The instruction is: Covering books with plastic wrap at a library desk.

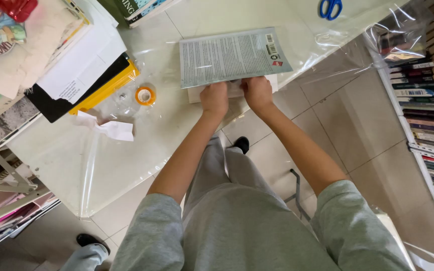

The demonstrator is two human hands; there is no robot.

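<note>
Grey paperback book [232, 54] lies flat on the clear plastic sheet [121, 165], back cover up: dense small text block, barcode at top right corner. Slightly rotated, right end tilted up. White inner flap or page sticks out below its near edge. Plastic sheet is transparent, glossy, creased, spread over the pale tiled floor, its far right part lifted and crumpled by the bookshelves.
</note>
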